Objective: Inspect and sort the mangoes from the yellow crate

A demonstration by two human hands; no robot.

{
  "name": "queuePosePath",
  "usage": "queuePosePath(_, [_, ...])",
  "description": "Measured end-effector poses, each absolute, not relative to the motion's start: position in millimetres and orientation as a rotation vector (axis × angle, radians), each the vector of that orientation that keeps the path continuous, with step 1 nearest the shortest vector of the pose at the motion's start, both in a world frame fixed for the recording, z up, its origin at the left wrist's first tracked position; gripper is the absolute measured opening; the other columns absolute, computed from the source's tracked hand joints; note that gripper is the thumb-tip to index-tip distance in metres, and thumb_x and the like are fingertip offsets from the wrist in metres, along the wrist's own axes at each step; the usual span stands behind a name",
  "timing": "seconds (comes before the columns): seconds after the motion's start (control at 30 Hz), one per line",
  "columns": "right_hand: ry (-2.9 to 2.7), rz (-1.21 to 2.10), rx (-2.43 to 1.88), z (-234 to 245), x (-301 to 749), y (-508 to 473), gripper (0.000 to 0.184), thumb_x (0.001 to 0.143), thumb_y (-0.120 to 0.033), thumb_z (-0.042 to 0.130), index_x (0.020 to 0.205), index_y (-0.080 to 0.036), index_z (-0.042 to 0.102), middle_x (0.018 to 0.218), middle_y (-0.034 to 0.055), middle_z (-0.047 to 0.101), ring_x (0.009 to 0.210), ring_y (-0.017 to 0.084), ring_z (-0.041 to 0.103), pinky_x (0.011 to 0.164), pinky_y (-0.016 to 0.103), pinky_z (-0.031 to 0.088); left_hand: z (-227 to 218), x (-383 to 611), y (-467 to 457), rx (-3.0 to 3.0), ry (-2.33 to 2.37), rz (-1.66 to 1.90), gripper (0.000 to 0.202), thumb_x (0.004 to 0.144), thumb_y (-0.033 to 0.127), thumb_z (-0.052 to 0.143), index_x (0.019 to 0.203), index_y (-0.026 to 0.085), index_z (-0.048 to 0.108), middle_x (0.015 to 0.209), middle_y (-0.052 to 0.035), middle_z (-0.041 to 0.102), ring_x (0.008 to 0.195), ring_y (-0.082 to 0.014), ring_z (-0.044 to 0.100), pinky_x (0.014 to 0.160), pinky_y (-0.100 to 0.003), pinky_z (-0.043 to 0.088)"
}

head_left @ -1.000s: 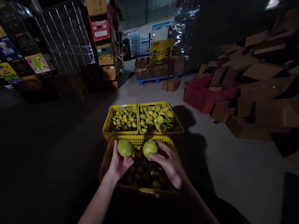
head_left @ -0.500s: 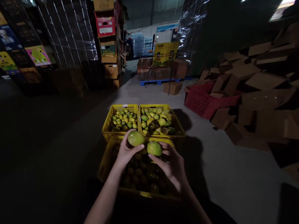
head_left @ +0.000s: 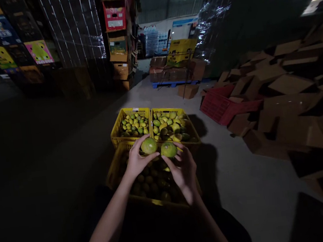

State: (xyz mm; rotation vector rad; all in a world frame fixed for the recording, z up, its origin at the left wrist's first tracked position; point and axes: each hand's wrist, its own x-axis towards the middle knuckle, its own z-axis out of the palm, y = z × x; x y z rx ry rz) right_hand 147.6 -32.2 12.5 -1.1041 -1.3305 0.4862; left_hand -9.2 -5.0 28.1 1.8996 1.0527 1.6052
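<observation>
My left hand (head_left: pixel 136 162) is closed round a green-yellow round fruit (head_left: pixel 149 145). My right hand (head_left: pixel 182 169) grips a second fruit of the same kind (head_left: pixel 168 150). Both fruits are held side by side, almost touching, above the far rim of the near yellow crate (head_left: pixel 115 170), which is full of dark fruit. Beyond it stand two more yellow crates on the floor: the left crate (head_left: pixel 117 126) with small green-yellow fruit and the right crate (head_left: pixel 191 127) with larger ones.
A red crate (head_left: pixel 218 107) and a heap of flattened cardboard boxes (head_left: pixel 290 89) lie to the right. Stacked cartons (head_left: pixel 117 36) and wrapped pallets (head_left: pixel 75 29) rise at the back left. A blue pallet with boxes (head_left: pixel 173 72) stands farther back on the concrete floor (head_left: pixel 251 180).
Both hands have moved forward and closer together with their fruits, from over the middle of the near crate to its far rim. The view has shifted slightly.
</observation>
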Motion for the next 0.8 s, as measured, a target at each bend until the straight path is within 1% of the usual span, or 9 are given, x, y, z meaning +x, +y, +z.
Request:
queuePosePath(0.13, [-1.34,0.45,-1.085,15,145,-31,0.043,0.073,-0.028,0.067,0.113,-0.024,0.051,0.116,0.0086,0.057,0.105,0.024,0.057,0.085,0.041,0.052,31,-10,-5,1.926,1.053,1.597,0.064,0.067,0.033,0.074,0.126,0.023,0.05,0.128,-0.0089,0.055,0.116,-0.0233,0.051,0.101,-0.038,0.039])
queuePosePath(0.27, [-1.334,0.427,-1.084,15,145,-30,0.042,0.073,-0.027,0.066,0.112,-0.025,0.052,0.116,0.0078,0.056,0.106,0.024,0.056,0.085,0.041,0.051,32,-9,-5,1.855,1.052,1.612,0.062,0.065,0.031,0.076,0.122,0.023,0.051,0.125,-0.0082,0.056,0.116,-0.0234,0.051,0.101,-0.037,0.037])
queuePosePath(0.33, [-1.32,0.465,-1.085,17,144,-32,0.043,0.072,-0.027,0.066,0.112,-0.025,0.051,0.116,0.0077,0.056,0.106,0.024,0.056,0.087,0.042,0.05,32,-8,-6,1.72,1.034,1.645,0.061,0.06,0.028,0.079,0.115,0.022,0.053,0.117,-0.0074,0.059,0.109,-0.0227,0.055,0.096,-0.034,0.04])
queuePosePath(0.43, [-1.263,0.566,-1.071,24,141,-35,0.048,0.069,-0.026,0.068,0.114,-0.024,0.05,0.118,0.0088,0.057,0.104,0.024,0.057,0.089,0.042,0.048,33,-7,-6,1.424,0.932,1.674,0.062,0.049,0.022,0.084,0.103,0.021,0.053,0.101,-0.0038,0.061,0.095,-0.0197,0.058,0.085,-0.029,0.044])
queuePosePath(0.5, [-1.193,0.671,-1.035,30,139,-38,0.051,0.067,-0.026,0.07,0.113,-0.024,0.049,0.113,0.0077,0.06,0.099,0.022,0.059,0.089,0.041,0.049,34,-7,-6,1.228,0.844,1.611,0.06,0.046,0.02,0.084,0.098,0.02,0.054,0.095,-0.0021,0.062,0.09,-0.0181,0.058,0.081,-0.026,0.045])
queuePosePath(0.57, [-1.106,0.84,-0.969,35,138,-40,0.048,0.066,-0.027,0.071,0.109,-0.024,0.051,0.107,0.0048,0.062,0.095,0.021,0.061,0.086,0.039,0.05,36,-9,-6,1.03,0.762,1.505,0.054,0.049,0.024,0.083,0.096,0.019,0.057,0.091,-0.0022,0.063,0.085,-0.0169,0.059,0.076,-0.025,0.046])
queuePosePath(0.67, [-0.964,1.137,-0.88,40,138,-40,0.031,0.069,-0.032,0.069,0.097,-0.023,0.058,0.099,0.0025,0.065,0.086,0.019,0.063,0.077,0.036,0.053,38,-8,-7,0.709,0.644,1.337,0.044,0.057,0.038,0.077,0.09,0.014,0.061,0.081,-0.0041,0.064,0.071,-0.0145,0.06,0.062,-0.023,0.047])
queuePosePath(0.73, [-0.883,1.3,-0.861,40,139,-39,0.026,0.072,-0.038,0.066,0.09,-0.021,0.061,0.091,0.0037,0.067,0.076,0.019,0.064,0.069,0.034,0.054,40,-7,-8,0.562,0.549,1.196,0.042,0.067,0.048,0.067,0.086,0.012,0.061,0.072,-0.0049,0.063,0.055,-0.0113,0.055,0.053,-0.022,0.046])
queuePosePath(0.8, [-0.825,1.425,-0.855,40,140,-38,0.031,0.074,-0.047,0.061,0.087,-0.019,0.062,0.082,0.0057,0.069,0.066,0.019,0.064,0.062,0.034,0.054,41,-4,-8,0.508,0.458,1.066,0.044,0.079,0.052,0.051,0.086,0.01,0.061,0.067,-0.0058,0.062,0.044,-0.0077,0.046,0.047,-0.021,0.043])
